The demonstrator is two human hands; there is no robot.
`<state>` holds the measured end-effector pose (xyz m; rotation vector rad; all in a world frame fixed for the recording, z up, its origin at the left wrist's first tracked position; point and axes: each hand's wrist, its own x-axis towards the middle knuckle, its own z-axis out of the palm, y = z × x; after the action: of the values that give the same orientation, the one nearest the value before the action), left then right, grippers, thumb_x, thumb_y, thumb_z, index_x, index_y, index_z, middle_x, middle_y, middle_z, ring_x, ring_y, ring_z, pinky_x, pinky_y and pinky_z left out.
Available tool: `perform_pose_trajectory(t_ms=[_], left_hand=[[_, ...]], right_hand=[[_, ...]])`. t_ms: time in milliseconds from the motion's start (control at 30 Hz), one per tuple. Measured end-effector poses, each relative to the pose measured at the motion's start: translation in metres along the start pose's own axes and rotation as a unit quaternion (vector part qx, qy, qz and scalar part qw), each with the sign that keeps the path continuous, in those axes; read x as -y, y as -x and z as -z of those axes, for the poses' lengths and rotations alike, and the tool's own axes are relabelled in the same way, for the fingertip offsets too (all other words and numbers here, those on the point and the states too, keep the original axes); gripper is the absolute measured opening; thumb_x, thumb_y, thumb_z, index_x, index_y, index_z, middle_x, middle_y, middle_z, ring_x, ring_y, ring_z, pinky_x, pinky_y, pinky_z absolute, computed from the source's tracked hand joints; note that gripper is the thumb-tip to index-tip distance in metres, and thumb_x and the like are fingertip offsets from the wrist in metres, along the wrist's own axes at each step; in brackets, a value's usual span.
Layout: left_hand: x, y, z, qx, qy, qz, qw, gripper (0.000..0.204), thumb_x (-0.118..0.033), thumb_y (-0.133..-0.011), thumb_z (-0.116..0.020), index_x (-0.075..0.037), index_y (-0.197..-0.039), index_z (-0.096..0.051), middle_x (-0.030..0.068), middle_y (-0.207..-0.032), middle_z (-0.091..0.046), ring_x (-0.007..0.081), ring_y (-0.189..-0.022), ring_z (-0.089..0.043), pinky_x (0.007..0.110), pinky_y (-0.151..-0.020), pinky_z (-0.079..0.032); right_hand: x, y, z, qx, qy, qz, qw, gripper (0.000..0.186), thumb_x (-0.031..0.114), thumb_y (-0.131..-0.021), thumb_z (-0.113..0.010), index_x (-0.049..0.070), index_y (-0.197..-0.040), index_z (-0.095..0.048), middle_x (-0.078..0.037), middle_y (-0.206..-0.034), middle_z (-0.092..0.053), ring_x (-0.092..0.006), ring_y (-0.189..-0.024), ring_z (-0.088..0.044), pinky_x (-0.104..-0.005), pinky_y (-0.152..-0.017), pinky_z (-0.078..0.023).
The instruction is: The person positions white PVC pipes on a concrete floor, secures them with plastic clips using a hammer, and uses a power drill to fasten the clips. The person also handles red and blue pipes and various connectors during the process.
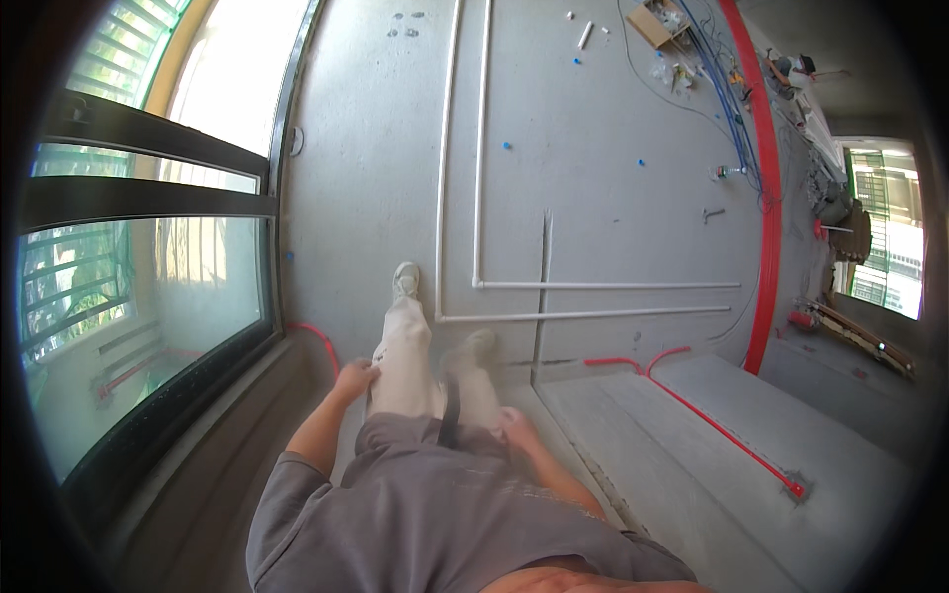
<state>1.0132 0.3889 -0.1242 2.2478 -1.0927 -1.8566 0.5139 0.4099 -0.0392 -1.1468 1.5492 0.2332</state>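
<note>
Okay, grey concrete floor [376, 148] takes up most of the room, dark-framed window [148, 202] down the person's left side, a second, bright window [885, 232] far off to the right. Broad red band [766, 198] runs along the floor's right part. Two white pipes [593, 286] lie ahead, roughly parallel, each with one corner turning right. Person stands near the window, grey shirt [425, 514], pale trousers [400, 366] on both legs, directly below the shirt's hem. Thin red conduit [723, 429] slants across the grey surface on the right. Dark strap [451, 415] hangs between the thighs. Cardboard box [647, 28] sits on the far floor, blue cables [717, 84] just beside it. Left hand [358, 378]: fingers curled, up against the outer left trouser leg; can't tell if cloth is pinched. Right hand [518, 427]: blurred, at the right thigh; can't tell whether it's wide, narrow or gripping. Smallest: blue caps [507, 146], scattered, well apart from both hands.
</note>
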Motion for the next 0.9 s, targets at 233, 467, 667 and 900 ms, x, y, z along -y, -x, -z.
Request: perform_pose_trajectory(t_ms=[233,467,667,900], left_hand=[[-0.014,0.011,0.085,-0.153,0.153,0.129,0.968,0.031,-0.022,-0.089,-0.070,0.005,-0.102,-0.075,0.0130,-0.084,-0.074,0.0215,-0.076,-0.070,0.039,-0.073,-0.057],[-0.056,-0.003,0.161,-0.123,0.165,0.107,0.973,0.025,-0.022,-0.089,-0.069,0.002,-0.095,-0.074,0.0092,-0.076,-0.070,0.0184,-0.069,-0.066,0.036,-0.066,-0.051],[-0.064,-0.048,0.207,-0.143,0.118,0.058,0.981,0.023,-0.020,-0.090,-0.068,0.002,-0.093,-0.073,0.0076,-0.072,-0.067,0.0176,-0.065,-0.063,0.035,-0.060,-0.048],[-0.096,-0.089,0.226,-0.134,0.196,0.019,0.971,0.019,-0.017,-0.092,-0.070,0.001,-0.098,-0.070,0.0053,-0.071,-0.065,0.0168,-0.057,-0.061,0.032,-0.049,-0.045]], right_hand=[[0.047,0.028,0.057,-0.071,0.054,-0.130,0.987,0.031,0.022,-0.095,-0.062,0.003,-0.116,-0.074,-0.016,-0.092,-0.078,-0.0292,-0.081,-0.075,-0.0414,-0.080,-0.057],[0.101,0.017,0.046,-0.099,-0.093,-0.156,0.978,0.030,0.019,-0.098,-0.061,-0.003,-0.112,-0.073,-0.011,-0.084,-0.074,-0.0217,-0.076,-0.070,-0.0366,-0.073,-0.055],[0.126,-0.009,0.023,-0.151,-0.111,-0.178,0.966,0.038,0.026,-0.100,-0.058,-0.002,-0.120,-0.074,-0.020,-0.110,-0.077,-0.0340,-0.106,-0.073,-0.0441,-0.091,-0.055],[0.143,-0.034,0.044,-0.155,-0.198,-0.166,0.954,0.036,0.025,-0.100,-0.062,-0.003,-0.119,-0.074,-0.013,-0.091,-0.074,-0.0191,-0.076,-0.068,-0.0353,-0.066,-0.054]])
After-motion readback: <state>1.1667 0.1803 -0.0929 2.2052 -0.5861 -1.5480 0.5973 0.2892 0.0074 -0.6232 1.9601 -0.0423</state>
